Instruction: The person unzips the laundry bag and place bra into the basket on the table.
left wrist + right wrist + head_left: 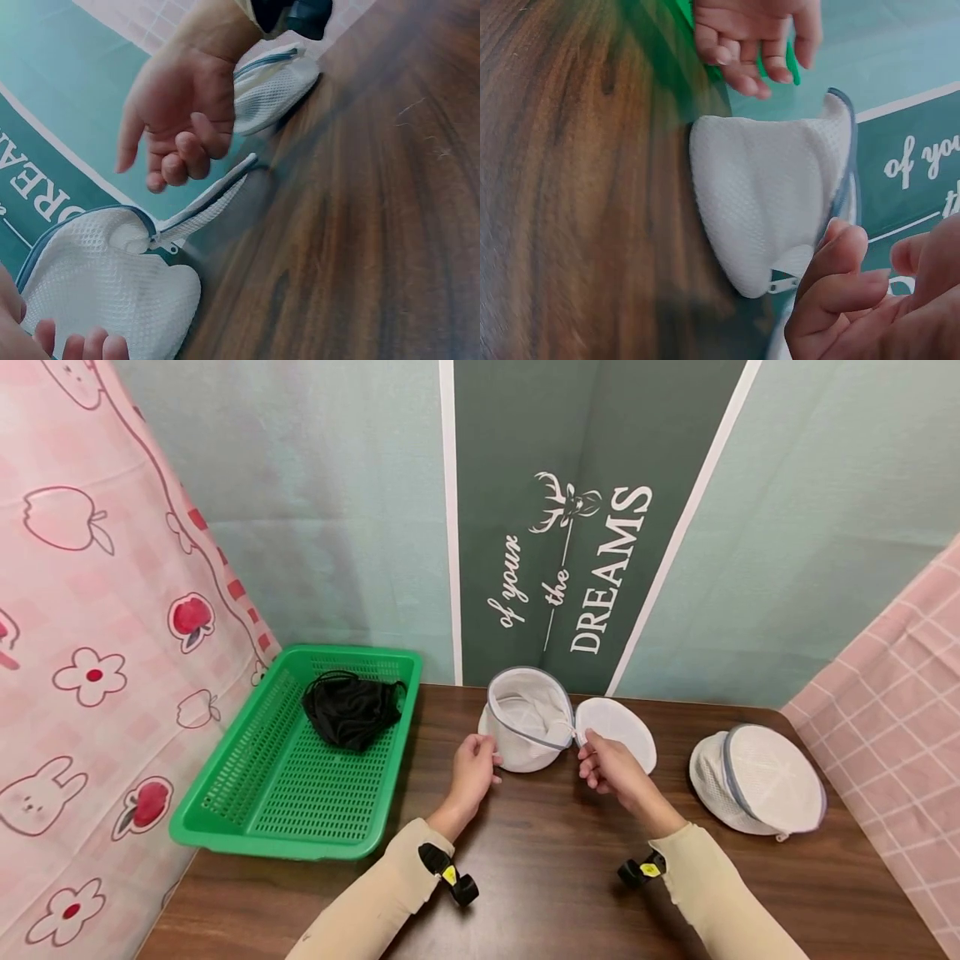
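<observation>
A white mesh laundry bag [525, 755] with blue-grey trim stands upright on the table, its round top open. Its round lid [626, 733] is folded out to the right, joined beside the zipper pull [172, 248]. My left hand [472, 768] is at the bag's left front side, fingers loosely bent and holding nothing. Over the lid's near left part hovers my right hand [617, 766], its fingers half curled with nothing between them; the left wrist view shows it apart from the lid.
On the left stands a green plastic basket [281, 843] with a black drawstring pouch [348, 714] in it. A second white mesh bag [776, 777], its lid on top, rests at the right. Printed cloth [360, 527] hangs behind the wooden table [540, 868].
</observation>
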